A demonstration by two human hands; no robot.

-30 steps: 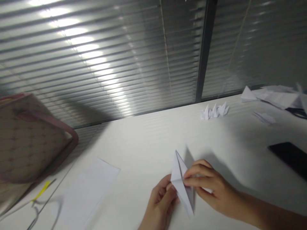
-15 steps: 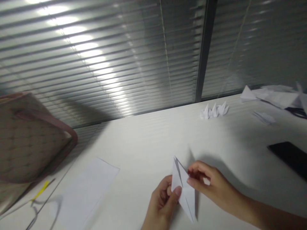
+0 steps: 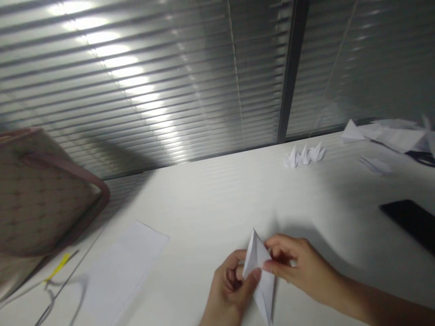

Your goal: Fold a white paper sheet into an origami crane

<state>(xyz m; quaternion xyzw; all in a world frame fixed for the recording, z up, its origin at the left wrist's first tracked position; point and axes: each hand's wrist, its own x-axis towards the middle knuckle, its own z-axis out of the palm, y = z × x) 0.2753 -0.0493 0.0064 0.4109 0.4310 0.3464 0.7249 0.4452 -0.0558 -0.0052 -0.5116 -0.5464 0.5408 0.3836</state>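
A pointed, folded white paper piece is held over the near part of the worktop, gripped between both hands, with its upper tip directed away from the wearer and its lower point extending below the hands. The left hand is closed on the lower left side of the piece, the thumb being pressed across its front face. The right hand is pinched on the right edge, with the fingers curled inward. The hands are close together, separated only by the paper. A flat white paper sheet is lying to the left. Three small folded paper figures are standing in a row near the far edge, below the window blinds. Loose paper is heaped at far right. A black smartphone is lying at right. A patterned bag is positioned at left.
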